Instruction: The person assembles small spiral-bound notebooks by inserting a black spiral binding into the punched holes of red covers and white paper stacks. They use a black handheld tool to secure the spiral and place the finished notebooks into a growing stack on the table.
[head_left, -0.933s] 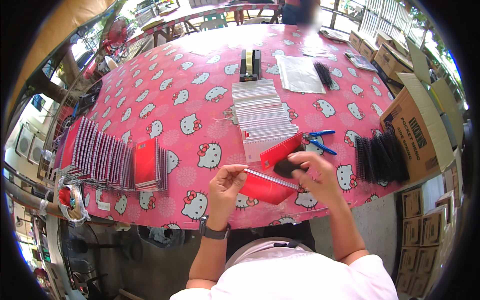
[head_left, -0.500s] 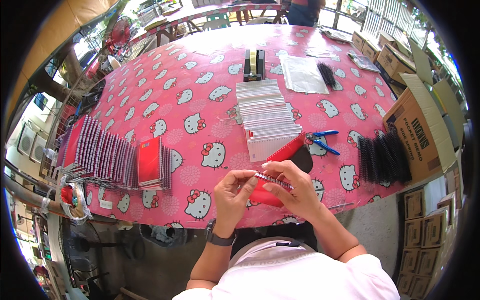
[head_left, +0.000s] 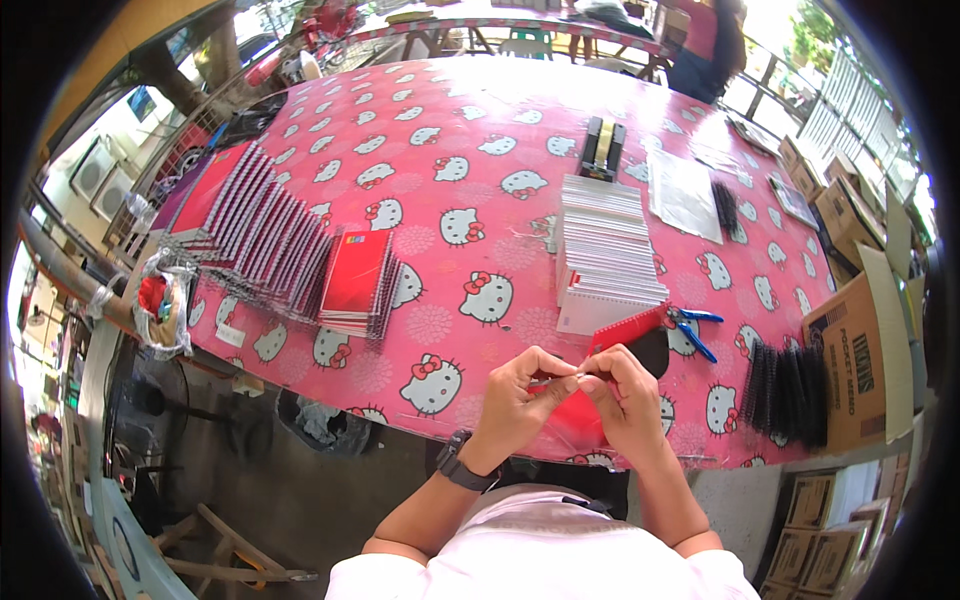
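Observation:
Near the table's front edge, my left hand (head_left: 522, 405) and my right hand (head_left: 625, 400) meet fingertip to fingertip, both pinching the top edge of a small red spiral notebook (head_left: 577, 422). My fingers cover most of its binding edge. Just beyond lies a red cover (head_left: 628, 328) with a punched edge, against a row of unbound white pads (head_left: 608, 240). Blue-handled pliers (head_left: 703, 330) rest right of that cover, beside a dark rounded piece (head_left: 655, 352).
Spiral notebooks with red covers (head_left: 357, 275) stand stacked at the left. Black spiral coils (head_left: 785, 390) lie at the right beside an open carton (head_left: 865, 350). A tape dispenser (head_left: 603, 150) and a clear plastic sheet (head_left: 685, 195) lie farther back. A person (head_left: 705, 50) stands beyond the table.
The view has swung left, so the table's things appear farther right. My fingertips have come together over the notebook's edge, where the coil showed between them before.

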